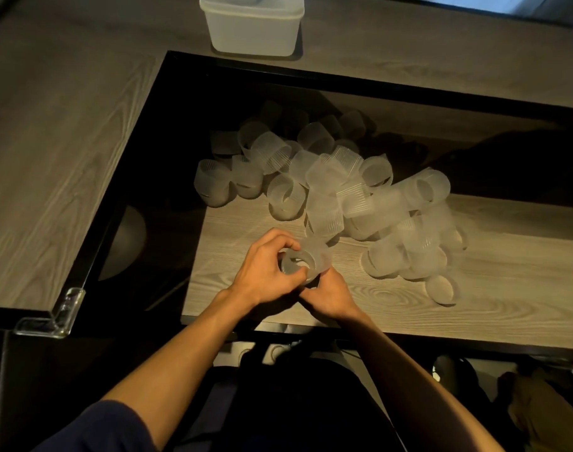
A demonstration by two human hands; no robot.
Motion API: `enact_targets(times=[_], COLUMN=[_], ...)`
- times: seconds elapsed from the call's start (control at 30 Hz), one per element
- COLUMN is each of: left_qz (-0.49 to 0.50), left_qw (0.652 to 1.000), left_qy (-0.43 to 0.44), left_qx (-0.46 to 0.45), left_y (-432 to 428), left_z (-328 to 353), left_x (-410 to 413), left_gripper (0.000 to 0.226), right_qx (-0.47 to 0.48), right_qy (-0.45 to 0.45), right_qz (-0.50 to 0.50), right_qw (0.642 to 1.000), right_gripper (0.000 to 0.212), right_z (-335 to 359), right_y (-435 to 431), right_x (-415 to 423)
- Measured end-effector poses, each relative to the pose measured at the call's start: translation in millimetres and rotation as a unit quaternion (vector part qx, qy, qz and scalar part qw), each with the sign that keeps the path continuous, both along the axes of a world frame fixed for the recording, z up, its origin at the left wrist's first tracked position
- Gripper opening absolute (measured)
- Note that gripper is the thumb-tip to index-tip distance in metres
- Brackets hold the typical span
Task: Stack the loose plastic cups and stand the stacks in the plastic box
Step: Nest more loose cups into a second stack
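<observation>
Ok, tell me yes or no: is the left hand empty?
No, the left hand and the right hand both grip a translucent plastic cup near the loose pile.

Home-like room: wood-grain table (57, 151), clear corner guard (52, 316).

The grey wood-grain counter (66, 141) carries a translucent white plastic box (252, 31) near its far edge. A heap of frosted ribbed plastic cups (327, 184) lies on its black-framed inner part.

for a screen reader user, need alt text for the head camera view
The left hand and right hand grip a frosted plastic cup over a wood-grain table. A heap of loose cups lies just beyond it, and a white plastic box stands farther back.
</observation>
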State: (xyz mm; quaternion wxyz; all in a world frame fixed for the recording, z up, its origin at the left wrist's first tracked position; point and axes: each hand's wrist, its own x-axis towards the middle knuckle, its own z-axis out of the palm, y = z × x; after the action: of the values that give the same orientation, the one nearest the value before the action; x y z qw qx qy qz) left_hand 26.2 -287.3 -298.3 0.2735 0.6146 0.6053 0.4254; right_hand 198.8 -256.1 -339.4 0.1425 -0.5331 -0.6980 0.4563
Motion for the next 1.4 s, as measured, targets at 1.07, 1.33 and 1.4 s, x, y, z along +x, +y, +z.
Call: enact_targets(times=[1.07, 1.33, 1.4], left_qz=[-0.048, -0.03, -0.011], left_qw=[0.971, 0.966, 0.967], left_qy=[0.04, 0.048, 0.038], left_qx=[-0.232, -0.254, -0.253], left_y=[2, 11, 13], left_z=[-37, -30, -28], left_x=[6, 6, 4], left_gripper=[0.092, 0.096, 0.096], right_qx=[0.174, 0.247, 0.298], right_qy=[0.019, -0.067, -0.037], right_qz=[-0.228, -0.201, -0.221], right_qw=[0.958, 0.945, 0.928], right_gripper=[0.052, 0.016, 0.013], right_z=[62, 63, 71], right_y=[64, 75, 68], right_x=[14, 11, 10])
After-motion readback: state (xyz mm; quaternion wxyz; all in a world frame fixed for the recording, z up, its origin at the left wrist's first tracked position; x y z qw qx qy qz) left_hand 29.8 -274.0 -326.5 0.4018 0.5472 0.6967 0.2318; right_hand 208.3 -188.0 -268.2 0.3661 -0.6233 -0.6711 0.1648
